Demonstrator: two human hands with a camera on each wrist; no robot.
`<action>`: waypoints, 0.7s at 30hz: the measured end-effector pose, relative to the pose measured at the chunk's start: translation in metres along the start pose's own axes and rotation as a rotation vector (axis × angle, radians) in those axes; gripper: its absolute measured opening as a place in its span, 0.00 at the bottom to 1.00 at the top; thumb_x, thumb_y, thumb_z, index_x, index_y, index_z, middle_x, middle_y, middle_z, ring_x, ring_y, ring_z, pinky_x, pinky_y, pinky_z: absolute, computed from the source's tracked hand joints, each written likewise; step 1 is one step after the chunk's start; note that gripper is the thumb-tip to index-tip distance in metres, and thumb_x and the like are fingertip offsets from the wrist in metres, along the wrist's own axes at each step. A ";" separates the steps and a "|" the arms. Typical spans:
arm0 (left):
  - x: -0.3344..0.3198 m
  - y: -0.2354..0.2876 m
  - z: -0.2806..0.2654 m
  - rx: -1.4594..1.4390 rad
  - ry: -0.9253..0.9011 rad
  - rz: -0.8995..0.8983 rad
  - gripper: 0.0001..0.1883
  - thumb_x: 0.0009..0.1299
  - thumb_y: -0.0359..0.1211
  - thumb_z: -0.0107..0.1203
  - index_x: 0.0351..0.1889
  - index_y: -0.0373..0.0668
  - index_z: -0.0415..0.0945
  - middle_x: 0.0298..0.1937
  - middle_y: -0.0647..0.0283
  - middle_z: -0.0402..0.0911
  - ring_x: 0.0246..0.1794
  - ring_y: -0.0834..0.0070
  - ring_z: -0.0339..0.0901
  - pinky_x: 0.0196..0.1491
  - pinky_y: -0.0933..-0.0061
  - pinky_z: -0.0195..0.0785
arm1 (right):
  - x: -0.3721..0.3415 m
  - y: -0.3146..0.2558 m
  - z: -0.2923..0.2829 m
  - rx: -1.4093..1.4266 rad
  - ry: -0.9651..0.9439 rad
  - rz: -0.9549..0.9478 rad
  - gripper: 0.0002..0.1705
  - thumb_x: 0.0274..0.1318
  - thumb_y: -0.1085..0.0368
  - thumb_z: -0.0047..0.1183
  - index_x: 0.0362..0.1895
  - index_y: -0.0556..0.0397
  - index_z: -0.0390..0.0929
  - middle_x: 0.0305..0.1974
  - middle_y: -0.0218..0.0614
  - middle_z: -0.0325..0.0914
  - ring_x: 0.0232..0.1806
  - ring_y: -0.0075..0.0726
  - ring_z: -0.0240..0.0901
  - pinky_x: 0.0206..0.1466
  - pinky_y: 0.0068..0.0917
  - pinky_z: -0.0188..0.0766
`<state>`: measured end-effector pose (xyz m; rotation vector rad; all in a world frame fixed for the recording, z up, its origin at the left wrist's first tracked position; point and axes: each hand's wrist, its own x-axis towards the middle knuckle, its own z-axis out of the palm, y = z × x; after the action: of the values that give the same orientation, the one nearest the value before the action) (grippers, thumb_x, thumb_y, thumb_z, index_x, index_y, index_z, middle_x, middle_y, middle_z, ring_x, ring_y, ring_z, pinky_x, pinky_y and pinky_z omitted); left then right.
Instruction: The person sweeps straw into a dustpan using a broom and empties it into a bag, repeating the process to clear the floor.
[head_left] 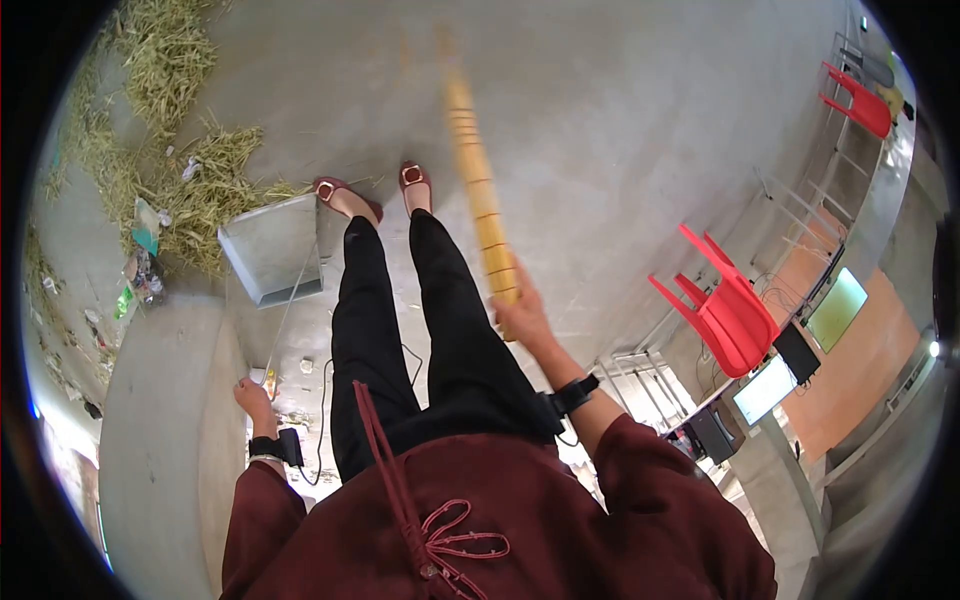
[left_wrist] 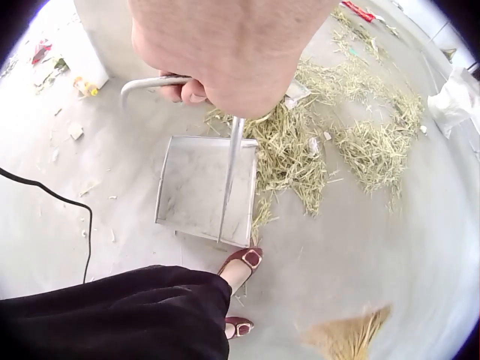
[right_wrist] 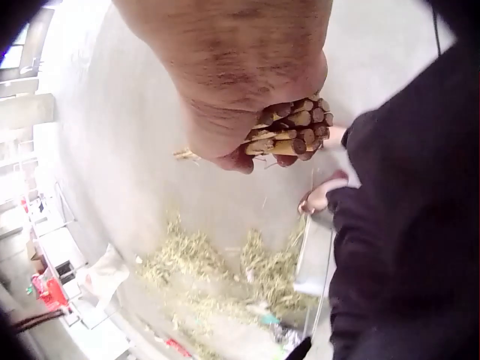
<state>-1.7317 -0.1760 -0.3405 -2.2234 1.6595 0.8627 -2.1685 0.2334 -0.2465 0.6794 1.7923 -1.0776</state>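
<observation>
My left hand (head_left: 257,402) grips the thin metal handle of a dustpan (head_left: 275,255); the bent end of this handle (left_wrist: 142,82) sticks out past the fingers in the left wrist view. The grey pan stands low by the floor, beside my left shoe and the straw. In my right hand (head_left: 525,312) is a broom (head_left: 484,205) of bundled yellow stalks tied with dark bands, held out in front. Its cut stalk ends (right_wrist: 300,135) poke from the fist in the right wrist view. Fanned bristles (left_wrist: 351,334) show blurred at the lower edge of the left wrist view.
Loose straw (head_left: 200,190) mixed with litter covers the floor at the left. A concrete block (head_left: 165,430) stands beside my left arm. Red chairs (head_left: 725,315) and a desk with lit screens (head_left: 765,390) are at the right. A black cable (left_wrist: 67,199) trails over the floor.
</observation>
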 end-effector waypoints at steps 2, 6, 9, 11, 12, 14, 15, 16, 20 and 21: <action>0.010 -0.013 0.003 0.053 0.021 0.054 0.13 0.62 0.33 0.39 0.26 0.29 0.64 0.17 0.58 0.65 0.13 0.70 0.61 0.21 0.65 0.57 | 0.029 0.028 -0.061 0.051 0.192 0.156 0.41 0.45 0.75 0.48 0.65 0.39 0.50 0.25 0.33 0.71 0.17 0.27 0.67 0.16 0.26 0.68; -0.047 0.057 0.008 -0.083 0.008 -0.038 0.10 0.63 0.32 0.39 0.23 0.34 0.62 0.14 0.64 0.62 0.10 0.76 0.59 0.14 0.70 0.52 | 0.128 0.080 -0.180 0.216 0.420 0.135 0.24 0.49 0.73 0.49 0.52 0.48 0.60 0.21 0.33 0.67 0.16 0.30 0.66 0.15 0.29 0.68; -0.050 0.060 0.012 -0.053 0.060 -0.017 0.09 0.63 0.32 0.39 0.23 0.37 0.61 0.14 0.65 0.62 0.08 0.77 0.59 0.12 0.72 0.51 | 0.214 0.096 -0.253 0.555 0.539 0.248 0.10 0.49 0.73 0.47 0.37 0.53 0.63 0.22 0.33 0.66 0.17 0.31 0.65 0.16 0.28 0.69; -0.051 0.061 0.014 -0.067 0.062 -0.023 0.09 0.63 0.32 0.39 0.23 0.37 0.61 0.14 0.65 0.62 0.09 0.77 0.59 0.12 0.72 0.52 | 0.243 0.070 -0.261 0.660 0.453 0.316 0.03 0.51 0.69 0.45 0.30 0.51 0.64 0.20 0.31 0.64 0.19 0.30 0.65 0.17 0.26 0.67; -0.052 0.061 0.015 -0.077 0.065 -0.016 0.09 0.63 0.32 0.39 0.22 0.37 0.61 0.14 0.66 0.62 0.08 0.77 0.58 0.12 0.73 0.51 | 0.259 0.063 -0.261 0.646 0.388 0.320 0.04 0.53 0.67 0.45 0.27 0.49 0.64 0.18 0.29 0.63 0.20 0.29 0.65 0.17 0.24 0.66; -0.051 0.056 0.012 -0.086 0.076 -0.007 0.10 0.63 0.32 0.39 0.22 0.37 0.61 0.14 0.66 0.62 0.08 0.77 0.58 0.12 0.73 0.51 | 0.273 0.036 -0.204 0.470 0.308 0.081 0.06 0.53 0.66 0.44 0.25 0.47 0.63 0.16 0.27 0.61 0.17 0.28 0.63 0.14 0.25 0.59; -0.049 0.053 0.012 -0.051 0.064 -0.002 0.10 0.63 0.31 0.39 0.23 0.35 0.62 0.15 0.63 0.64 0.10 0.74 0.61 0.14 0.71 0.54 | 0.272 0.036 -0.170 0.064 0.142 -0.287 0.07 0.53 0.65 0.44 0.24 0.47 0.63 0.15 0.26 0.58 0.16 0.26 0.61 0.14 0.24 0.55; -0.049 0.053 0.015 -0.019 0.051 0.002 0.11 0.63 0.31 0.39 0.24 0.32 0.63 0.16 0.60 0.66 0.13 0.71 0.64 0.17 0.68 0.57 | 0.291 0.049 -0.120 0.296 0.195 -0.148 0.07 0.48 0.66 0.48 0.31 0.50 0.63 0.18 0.28 0.60 0.17 0.30 0.61 0.19 0.28 0.62; -0.056 0.049 0.031 0.242 0.210 0.218 0.11 0.61 0.31 0.40 0.25 0.30 0.65 0.20 0.54 0.69 0.18 0.65 0.68 0.24 0.63 0.60 | 0.160 -0.016 0.066 -0.226 0.192 -0.274 0.49 0.39 0.69 0.53 0.66 0.48 0.41 0.42 0.57 0.72 0.46 0.58 0.70 0.45 0.41 0.69; -0.059 0.052 0.034 0.252 0.239 0.228 0.12 0.61 0.31 0.40 0.26 0.28 0.66 0.22 0.51 0.70 0.21 0.63 0.69 0.28 0.62 0.61 | 0.144 -0.013 0.081 -0.251 0.005 -0.249 0.50 0.39 0.67 0.53 0.67 0.46 0.39 0.38 0.58 0.73 0.43 0.60 0.71 0.44 0.44 0.69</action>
<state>-1.8015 -0.1288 -0.3258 -2.0570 2.0340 0.4136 -2.2070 0.1563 -0.3876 0.3135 2.0117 -0.9876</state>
